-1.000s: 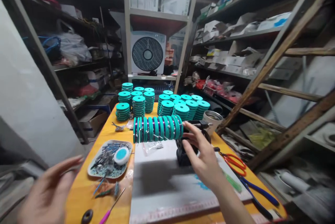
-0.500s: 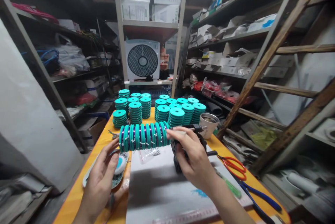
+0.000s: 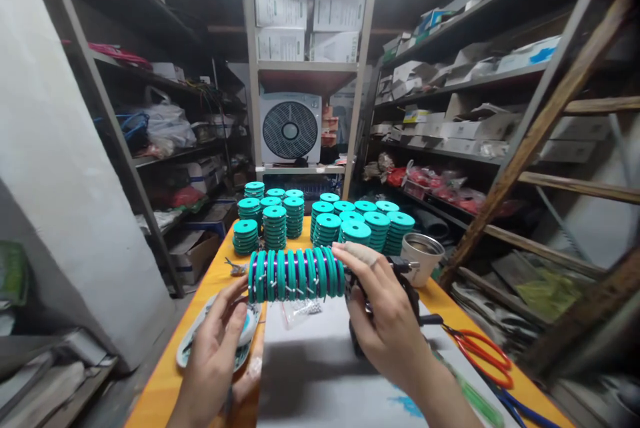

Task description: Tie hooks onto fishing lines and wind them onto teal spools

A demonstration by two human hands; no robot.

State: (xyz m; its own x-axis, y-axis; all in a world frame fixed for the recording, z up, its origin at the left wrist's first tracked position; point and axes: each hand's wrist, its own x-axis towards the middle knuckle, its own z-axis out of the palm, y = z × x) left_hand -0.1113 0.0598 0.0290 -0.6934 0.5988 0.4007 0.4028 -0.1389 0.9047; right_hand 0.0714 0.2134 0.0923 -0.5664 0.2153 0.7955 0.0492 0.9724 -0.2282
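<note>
A horizontal row of teal spools (image 3: 295, 275) sits on a rod fixed to a black stand (image 3: 400, 288). My right hand (image 3: 387, 321) grips the right end of the row, fingers curled round the last spool. My left hand (image 3: 215, 355) is at the left end, fingertips touching the first spool, fingers bent. Below my left hand lies a tray (image 3: 193, 351) with a single teal-centred white spool (image 3: 247, 328).
Several stacks of teal spools (image 3: 325, 218) stand at the back of the orange table (image 3: 165, 388). A metal cup (image 3: 423, 256), red-handled scissors (image 3: 480, 348), a white mat (image 3: 310, 375). Cluttered shelves on both sides, a fan (image 3: 290, 129) behind.
My left hand came up from the lower left to the left end of the row. My right hand stayed at the right end. The camera shifted slightly.
</note>
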